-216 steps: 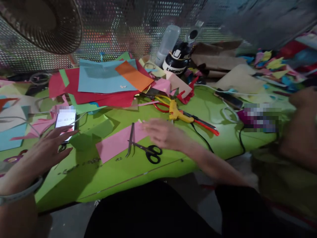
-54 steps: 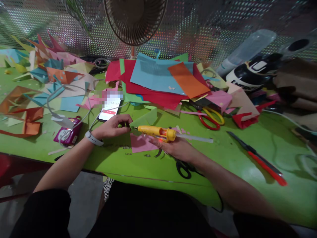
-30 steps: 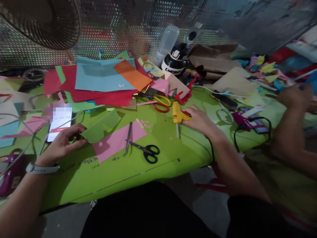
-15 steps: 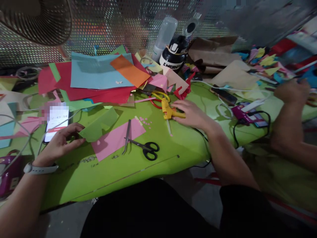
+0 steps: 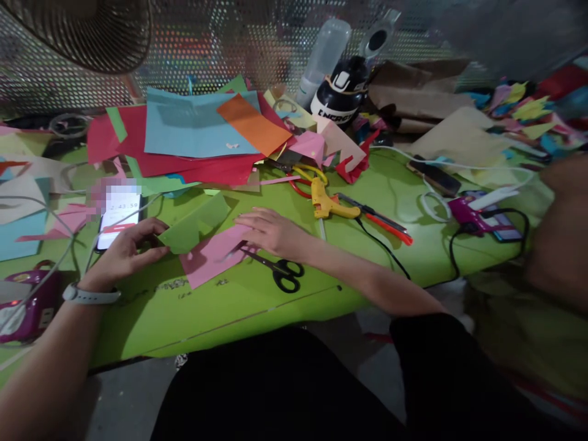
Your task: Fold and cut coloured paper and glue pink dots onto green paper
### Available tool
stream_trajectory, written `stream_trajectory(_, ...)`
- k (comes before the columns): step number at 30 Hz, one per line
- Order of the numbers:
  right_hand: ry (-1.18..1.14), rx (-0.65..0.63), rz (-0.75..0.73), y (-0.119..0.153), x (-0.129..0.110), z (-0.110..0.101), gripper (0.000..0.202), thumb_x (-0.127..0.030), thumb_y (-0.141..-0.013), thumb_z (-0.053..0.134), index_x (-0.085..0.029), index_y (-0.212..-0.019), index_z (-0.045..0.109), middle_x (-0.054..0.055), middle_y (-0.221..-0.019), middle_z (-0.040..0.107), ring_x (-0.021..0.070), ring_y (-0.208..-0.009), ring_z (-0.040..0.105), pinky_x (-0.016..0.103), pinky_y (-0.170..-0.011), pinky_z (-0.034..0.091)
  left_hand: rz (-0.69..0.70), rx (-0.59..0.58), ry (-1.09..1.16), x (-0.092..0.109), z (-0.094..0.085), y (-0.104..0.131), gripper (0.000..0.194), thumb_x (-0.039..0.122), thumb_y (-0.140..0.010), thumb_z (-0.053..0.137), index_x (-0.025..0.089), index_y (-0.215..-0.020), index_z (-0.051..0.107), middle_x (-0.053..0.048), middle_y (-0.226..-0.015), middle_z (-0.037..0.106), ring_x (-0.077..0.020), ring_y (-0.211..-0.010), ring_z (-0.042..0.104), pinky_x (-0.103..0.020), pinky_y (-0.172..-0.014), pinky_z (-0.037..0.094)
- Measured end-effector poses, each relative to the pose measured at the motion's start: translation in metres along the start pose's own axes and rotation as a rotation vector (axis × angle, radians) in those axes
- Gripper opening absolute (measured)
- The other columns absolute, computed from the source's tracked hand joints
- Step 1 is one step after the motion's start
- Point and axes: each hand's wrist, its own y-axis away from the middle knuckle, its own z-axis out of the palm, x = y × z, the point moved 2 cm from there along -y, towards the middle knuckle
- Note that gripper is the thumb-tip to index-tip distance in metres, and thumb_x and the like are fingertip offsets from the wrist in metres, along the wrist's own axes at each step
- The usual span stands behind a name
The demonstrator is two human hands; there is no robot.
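The one view comes from a camera worn on the person's head, looking forward and steeply down over the green table (image 5: 197,315). It sits close above the work, with the dark lap (image 5: 275,392) filling the bottom edge (the nearest thing to the lens) and the left hand (image 5: 138,248) and right hand (image 5: 275,236) a little farther out. The mesh wall (image 5: 193,49) closes off the top, the fan (image 5: 87,30) is cut by the upper left corner, and the table edge slants upward toward the picture's right.
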Motion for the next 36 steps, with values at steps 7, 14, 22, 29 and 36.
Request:
stream_trajectory(7,-0.796,0.091,0.517,0.043,-0.012,-0.038,0.045,-0.041,-0.103,0.05,-0.021,-0.143,0.047,0.002,-0.084,0.074,0.0127,-0.061,0.068,0.028,-0.06,0.058,0.036,0.012,0.004,0.0,0.001,-0.002,0.02,0.034,-0.078,0.07,0.02,-0.091,0.063,-0.004,-0.102,0.062,-0.0183,-0.087,0.06,-0.028,-0.075,0.05)
stream_trajectory(14,-1.456,0.026,0.572,0.076,-0.005,-0.031,0.035,-0.043,-0.085,0.067,-0.019,-0.11,0.07,0.008,-0.097,0.078,0.0239,-0.095,0.075,0.043,-0.091,0.057,0.016,-0.02,0.021,-0.003,0.003,-0.002,0.02,0.033,-0.08,0.069,0.02,-0.093,0.061,-0.003,-0.103,0.058,-0.0171,-0.087,0.059,-0.027,-0.075,0.05)
stream_trajectory(22,-1.066,0.136,0.677,0.071,-0.016,-0.022,0.025,-0.042,-0.086,0.073,-0.018,-0.091,0.07,-0.004,-0.064,0.063,0.0089,-0.052,0.058,0.02,-0.048,0.046,0.051,-0.032,-0.021,-0.005,0.001,-0.003,0.015,0.031,-0.084,0.067,0.02,-0.094,0.061,-0.004,-0.103,0.058,-0.0168,-0.09,0.058,-0.026,-0.076,0.05)
stream_trajectory(29,-0.727,0.248,0.551,0.059,-0.01,-0.024,0.033,-0.042,-0.091,0.068,-0.019,-0.113,0.077,0.006,-0.094,0.079,0.016,-0.071,0.072,0.026,-0.058,0.055,0.133,0.006,0.018,-0.02,0.003,-0.005,0.021,0.035,-0.083,0.07,0.018,-0.094,0.062,-0.005,-0.103,0.059,-0.0159,-0.087,0.06,-0.023,-0.072,0.05)
stream_trajectory(36,-0.633,0.231,0.484,0.045,-0.004,-0.037,0.027,-0.041,-0.095,0.063,-0.021,-0.103,0.081,0.004,-0.09,0.08,0.0158,-0.076,0.073,0.026,-0.065,0.057,0.149,0.013,0.025,-0.019,0.002,-0.003,0.018,0.031,-0.085,0.069,0.018,-0.095,0.062,-0.005,-0.105,0.058,-0.0153,-0.09,0.061,-0.023,-0.073,0.051)
